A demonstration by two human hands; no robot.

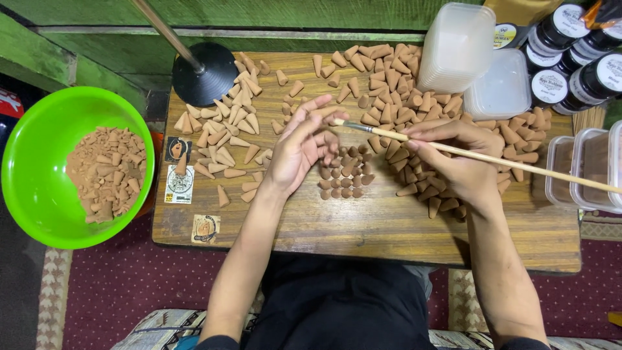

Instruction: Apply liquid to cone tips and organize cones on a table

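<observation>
My right hand [453, 159] grips a long thin wooden brush [518, 165], its bristle tip pointing left toward my left hand. My left hand [301, 146] hovers over the wooden table [363, 233] with fingers spread; its fingertips pinch a small brown cone at the brush tip. Just below both hands, several brown clay cones stand upright in a tight cluster [343, 175]. Loose cones lie in a big pile [402, 84] under and behind my right hand, and a smaller scatter of cones [227, 129] lies to the left.
A green bowl [39, 194] holding cones and crumbs sits off the table's left edge. A black round stand base [204, 74] with a pole is at the back left. Stacked clear plastic tubs [457, 45], empty tubs [583, 168] and dark jars [570, 58] crowd the right.
</observation>
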